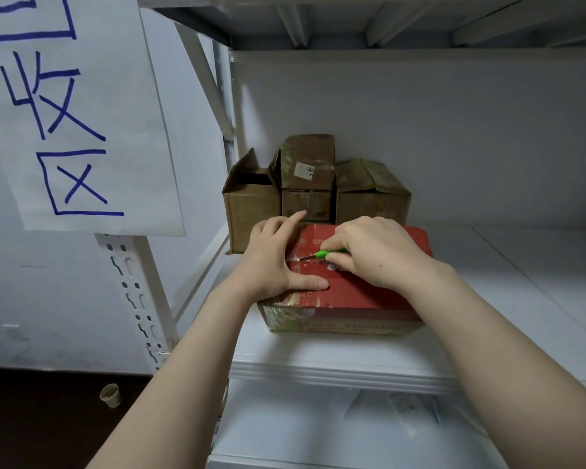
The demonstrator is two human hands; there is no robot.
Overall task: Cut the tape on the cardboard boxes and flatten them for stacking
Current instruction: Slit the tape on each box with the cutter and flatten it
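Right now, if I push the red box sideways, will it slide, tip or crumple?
Probably slides rather than tips: the red box sits low and wide on the smooth white shelf. Likely stays stiff: the left hand presses flat on its closed top with no visible dent.

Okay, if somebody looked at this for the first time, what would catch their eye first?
The red box at the front of the shelf, where the left hand presses flat on top and the right hand grips a green-handled cutter against its seam. Then the white sign with blue handwritten characters, upper left, and the brown boxes bunched behind.
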